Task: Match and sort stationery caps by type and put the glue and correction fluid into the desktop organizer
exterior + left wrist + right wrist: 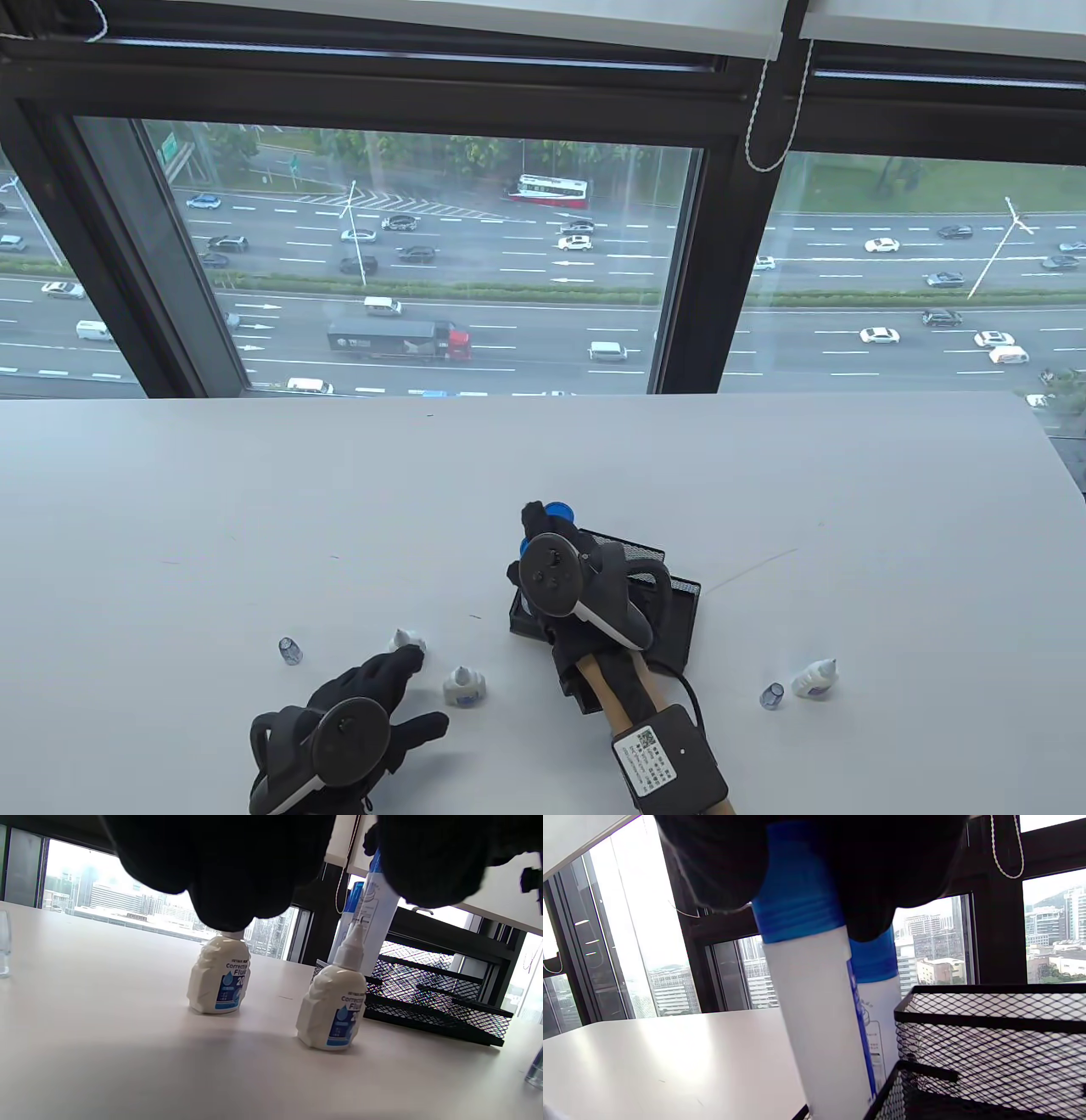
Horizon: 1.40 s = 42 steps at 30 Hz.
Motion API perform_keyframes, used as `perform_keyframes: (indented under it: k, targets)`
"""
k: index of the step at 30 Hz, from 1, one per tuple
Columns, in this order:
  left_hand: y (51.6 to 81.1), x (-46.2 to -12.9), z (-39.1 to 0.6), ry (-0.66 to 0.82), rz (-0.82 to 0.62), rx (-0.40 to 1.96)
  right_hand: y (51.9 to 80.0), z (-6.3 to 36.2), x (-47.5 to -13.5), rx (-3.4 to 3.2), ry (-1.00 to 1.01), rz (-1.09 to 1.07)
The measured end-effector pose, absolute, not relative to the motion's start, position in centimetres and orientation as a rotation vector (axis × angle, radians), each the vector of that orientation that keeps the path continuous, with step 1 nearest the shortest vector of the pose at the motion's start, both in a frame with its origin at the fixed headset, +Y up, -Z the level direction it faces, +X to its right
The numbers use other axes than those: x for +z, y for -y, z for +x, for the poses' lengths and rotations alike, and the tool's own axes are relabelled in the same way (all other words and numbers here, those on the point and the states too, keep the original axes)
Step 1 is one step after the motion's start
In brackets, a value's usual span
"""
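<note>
White table [254, 509], right hand [551, 577] gripping glue stick [814, 984], left hand [356, 722] pinching correction fluid [220, 978]

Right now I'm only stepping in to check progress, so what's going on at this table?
A person in sensor gloves is sorting stationery. The right hand grips a blue-capped glue bottle at the black mesh organizer, beside a second glue bottle. The left hand touches the top of one upright correction fluid bottle; another stands uncapped beside it, a third lies to the right. Two clear caps sit loose on the table.
</note>
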<state>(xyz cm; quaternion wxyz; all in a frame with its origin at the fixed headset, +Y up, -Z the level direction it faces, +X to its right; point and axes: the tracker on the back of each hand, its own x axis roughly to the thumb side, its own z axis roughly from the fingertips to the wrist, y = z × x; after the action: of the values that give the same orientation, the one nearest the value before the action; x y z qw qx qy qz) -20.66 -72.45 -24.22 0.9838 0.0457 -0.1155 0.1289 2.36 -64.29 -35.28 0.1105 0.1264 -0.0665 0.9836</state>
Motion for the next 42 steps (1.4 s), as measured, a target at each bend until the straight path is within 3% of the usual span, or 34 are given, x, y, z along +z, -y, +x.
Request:
perform_keyframes:
  k: [16,24,33,42]
  targets:
    - [72.5,-24.2,-20.3,0.251,0.087,0.236,66.7,1.5,-35.5,2.928,0.123,0.352]
    - [72.4,-24.2,-20.4,0.243,0.085,0.247,64.2,3.1,-34.2,2.925,0.16,0.298]
    - [72.3,-24.1,-20.4,0.241,0.102,0.228,62.6,6.7,-30.5,2.824,0.096,0.381]
    - [71.8,-24.4,-21.7,0.185,0.127,0.243,66.3,10.2,-26.0,2.687,0.036,0.455]
